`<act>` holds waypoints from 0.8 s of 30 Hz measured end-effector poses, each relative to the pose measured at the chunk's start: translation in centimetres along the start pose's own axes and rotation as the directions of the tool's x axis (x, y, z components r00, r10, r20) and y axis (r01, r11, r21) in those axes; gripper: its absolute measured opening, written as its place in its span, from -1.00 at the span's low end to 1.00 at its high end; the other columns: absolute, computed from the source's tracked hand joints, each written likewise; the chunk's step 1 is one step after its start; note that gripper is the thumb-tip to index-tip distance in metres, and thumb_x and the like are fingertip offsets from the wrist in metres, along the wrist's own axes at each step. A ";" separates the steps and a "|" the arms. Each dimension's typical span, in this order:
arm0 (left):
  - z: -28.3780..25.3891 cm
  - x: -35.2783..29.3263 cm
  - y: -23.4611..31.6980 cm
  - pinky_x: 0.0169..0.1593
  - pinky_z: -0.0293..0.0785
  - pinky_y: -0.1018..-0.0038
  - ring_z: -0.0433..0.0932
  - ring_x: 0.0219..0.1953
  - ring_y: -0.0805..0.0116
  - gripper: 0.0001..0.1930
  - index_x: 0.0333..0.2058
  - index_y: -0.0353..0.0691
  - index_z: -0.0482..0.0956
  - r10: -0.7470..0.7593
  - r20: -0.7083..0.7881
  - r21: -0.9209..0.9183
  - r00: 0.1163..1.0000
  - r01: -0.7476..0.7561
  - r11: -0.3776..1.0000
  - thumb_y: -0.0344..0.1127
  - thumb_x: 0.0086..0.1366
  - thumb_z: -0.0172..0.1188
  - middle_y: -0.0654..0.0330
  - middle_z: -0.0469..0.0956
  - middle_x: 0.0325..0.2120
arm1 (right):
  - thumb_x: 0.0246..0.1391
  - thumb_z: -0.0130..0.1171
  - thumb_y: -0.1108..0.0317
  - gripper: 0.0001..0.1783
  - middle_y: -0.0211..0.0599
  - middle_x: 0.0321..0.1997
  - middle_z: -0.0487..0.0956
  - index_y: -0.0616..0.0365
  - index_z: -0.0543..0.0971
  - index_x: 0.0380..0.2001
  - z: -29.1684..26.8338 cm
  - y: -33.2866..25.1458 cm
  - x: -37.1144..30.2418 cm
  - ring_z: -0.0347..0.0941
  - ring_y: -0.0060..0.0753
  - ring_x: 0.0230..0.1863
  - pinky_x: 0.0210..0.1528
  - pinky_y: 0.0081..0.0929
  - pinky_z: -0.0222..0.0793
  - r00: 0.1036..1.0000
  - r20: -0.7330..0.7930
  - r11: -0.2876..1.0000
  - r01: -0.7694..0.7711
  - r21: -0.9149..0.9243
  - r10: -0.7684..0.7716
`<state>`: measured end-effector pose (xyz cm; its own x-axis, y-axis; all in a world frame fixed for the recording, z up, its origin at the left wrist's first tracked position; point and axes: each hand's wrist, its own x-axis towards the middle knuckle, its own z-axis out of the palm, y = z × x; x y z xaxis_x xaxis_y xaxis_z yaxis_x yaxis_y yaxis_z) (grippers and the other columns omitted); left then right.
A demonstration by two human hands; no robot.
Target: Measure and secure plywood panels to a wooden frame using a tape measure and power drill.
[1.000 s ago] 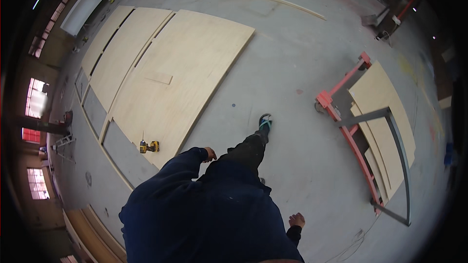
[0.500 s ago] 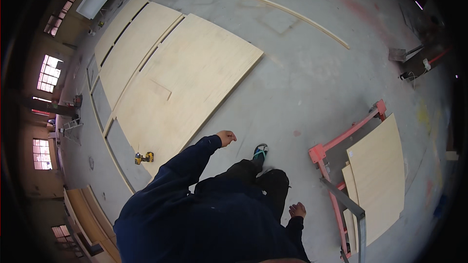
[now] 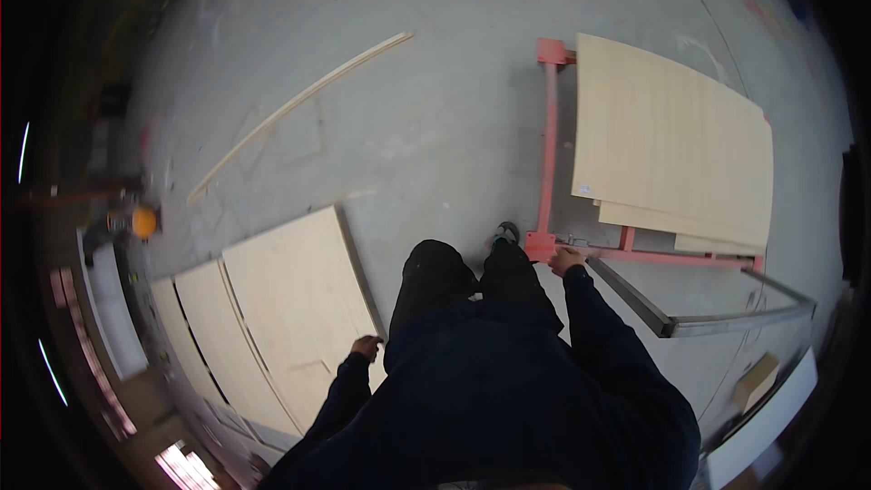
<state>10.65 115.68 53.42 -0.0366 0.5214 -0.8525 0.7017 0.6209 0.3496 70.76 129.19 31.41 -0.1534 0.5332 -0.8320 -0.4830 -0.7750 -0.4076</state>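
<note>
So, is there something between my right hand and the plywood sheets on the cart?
Yes: in this view, the near red rail runs between your right hand and the plywood sheets, along their near side.

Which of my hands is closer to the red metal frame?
Right. Your right hand is at the near-left corner of the red metal frame; your left hand is farther left, near the wood panel.

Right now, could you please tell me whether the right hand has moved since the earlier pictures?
Yes: judged against the red metal frame, the right hand has moved closer, now appearing at the frame's near corner.
</note>
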 end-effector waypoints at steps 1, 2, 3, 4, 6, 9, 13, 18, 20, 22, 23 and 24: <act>-1.8 1.1 -0.2 -0.53 0.44 0.39 0.51 -0.57 0.30 -0.77 -0.34 -0.16 0.56 0.153 0.003 0.066 0.988 -0.153 0.986 -0.19 0.13 0.02 0.16 0.51 -0.61 | 0.08 -0.23 0.04 -0.69 -0.23 -0.43 0.47 -0.01 0.40 -0.33 1.6 -1.3 2.2 0.43 -0.07 -0.40 -0.49 -0.17 0.30 0.999 -0.015 0.990 -0.035 0.135 0.038; -3.8 1.8 0.7 -0.53 0.44 0.39 0.51 -0.57 0.30 -0.77 -0.34 -0.16 0.56 0.160 0.036 0.114 0.986 -0.163 0.980 -0.19 0.13 0.02 0.16 0.51 -0.61 | 0.09 -0.17 0.06 -0.70 -0.23 -0.41 0.49 0.00 0.41 -0.30 3.7 -2.5 3.3 0.45 -0.09 -0.40 -0.50 -0.19 0.32 0.998 -0.055 0.987 0.000 0.163 0.009; -4.6 2.1 2.1 -0.47 0.44 0.32 0.51 -0.55 0.23 -0.80 -0.37 -0.15 0.55 0.241 0.076 0.281 0.967 -0.253 0.926 -0.21 0.12 0.03 0.14 0.51 -0.60 | 0.09 -0.12 0.08 -0.71 -0.23 -0.39 0.51 0.01 0.42 -0.26 5.4 -4.6 3.7 0.47 -0.11 -0.40 -0.51 -0.21 0.34 0.995 -0.097 0.985 0.028 0.173 -0.011; -6.3 2.3 3.8 -0.40 0.44 0.26 0.52 -0.53 0.16 -0.83 -0.40 -0.14 0.54 0.315 0.137 0.437 0.939 -0.343 0.832 -0.23 0.11 0.05 0.11 0.51 -0.60 | 0.09 -0.12 0.08 -0.71 -0.23 -0.39 0.51 0.01 0.42 -0.26 7.5 -6.3 4.2 0.47 -0.11 -0.40 -0.51 -0.21 0.34 0.992 -0.122 0.976 0.035 0.214 -0.009; -10.5 4.1 7.8 -0.34 0.44 0.19 0.52 -0.52 0.09 -0.86 -0.43 -0.14 0.54 0.375 0.227 0.585 0.899 -0.434 0.685 -0.25 0.10 0.06 0.09 0.52 -0.59 | 0.08 0.02 0.17 -0.73 -0.21 -0.37 0.54 0.02 0.43 -0.19 11.5 -10.2 5.0 0.51 -0.18 -0.42 -0.49 -0.29 0.40 0.924 -0.381 0.998 0.022 -0.060 -0.043; -18.5 10.1 14.0 -0.59 0.41 0.45 0.39 -0.70 0.44 -0.81 -0.25 -0.08 0.56 -0.274 0.215 0.261 0.937 0.215 0.941 -0.25 0.22 0.01 0.24 0.44 -0.64 | 0.05 0.05 0.31 -0.77 -0.26 -0.56 0.51 0.05 0.47 -0.19 13.0 -14.2 6.5 0.49 -0.27 -0.59 -0.62 -0.40 0.37 0.891 -0.453 0.952 0.160 0.262 -0.025; -29.5 21.1 20.8 -0.63 0.39 0.42 0.41 -0.71 0.40 -0.79 -0.32 -0.14 0.55 0.224 0.048 0.544 0.973 -0.214 0.812 -0.28 0.21 -0.07 0.25 0.40 -0.73 | 0.08 0.01 0.26 -0.72 -0.16 -0.35 0.54 0.00 0.43 -0.12 14.7 -17.1 8.5 0.53 -0.18 -0.44 -0.45 -0.25 0.45 0.809 -0.554 0.834 0.159 0.528 0.196; -36.4 28.4 44.5 -0.77 0.08 0.62 0.15 -0.82 0.57 -0.65 -0.24 -0.25 0.44 -0.028 -0.033 -0.280 0.999 0.018 0.960 -0.56 -0.04 -0.20 0.33 0.23 -0.80 | 0.12 -0.06 0.16 -0.61 -0.20 -0.25 0.50 0.11 0.36 -0.03 15.9 -19.9 13.0 0.50 -0.19 -0.25 -0.21 -0.29 0.44 0.838 -0.516 0.553 0.347 0.757 0.180; -38.2 30.1 51.8 -0.77 0.07 0.63 0.14 -0.81 0.58 -0.64 -0.24 -0.24 0.43 -0.008 -0.015 -0.251 1.000 0.003 0.968 -0.58 -0.04 -0.21 0.33 0.22 -0.79 | 0.12 -0.06 0.15 -0.61 -0.21 -0.23 0.50 0.09 0.36 -0.03 16.4 -21.9 15.7 0.49 -0.19 -0.23 -0.19 -0.29 0.43 0.833 -0.511 0.460 0.376 0.804 0.213; -39.0 32.0 58.1 -0.77 0.09 0.63 0.16 -0.81 0.59 -0.62 -0.23 -0.21 0.43 -0.001 -0.021 0.019 1.000 0.002 1.000 -0.61 -0.04 -0.23 0.33 0.23 -0.79 | 0.12 -0.04 0.11 -0.61 -0.20 -0.15 0.46 0.07 0.37 -0.05 16.0 -23.6 19.0 0.44 -0.17 -0.11 -0.06 -0.24 0.37 0.844 -0.493 0.347 0.407 0.845 0.211; -38.7 33.3 60.8 -0.77 0.09 0.63 0.16 -0.81 0.59 -0.62 -0.23 -0.21 0.43 0.003 -0.021 0.060 1.000 -0.002 0.998 -0.61 -0.04 -0.23 0.33 0.23 -0.79 | 0.12 -0.04 0.11 -0.61 -0.20 -0.15 0.46 0.07 0.37 -0.05 15.4 -23.8 20.4 0.44 -0.17 -0.11 -0.06 -0.24 0.37 0.846 -0.484 0.310 0.409 0.858 0.223; -37.6 34.2 62.3 -0.73 0.17 0.61 0.22 -0.78 0.56 -0.68 -0.32 -0.22 0.46 0.005 -0.013 0.232 1.000 -0.002 0.973 -0.62 -0.05 -0.18 0.30 0.31 -0.74 | 0.12 -0.03 0.09 -0.59 -0.18 -0.11 0.44 0.08 0.36 -0.03 14.6 -23.9 21.7 0.41 -0.15 -0.06 -0.01 -0.21 0.33 0.818 -0.512 0.210 0.470 0.857 0.262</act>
<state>26.38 194.16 60.65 -0.0427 0.5324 -0.8454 0.8477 0.4672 0.2514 66.35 164.27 28.59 0.1896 0.0591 -0.9801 -0.9128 0.3783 -0.1538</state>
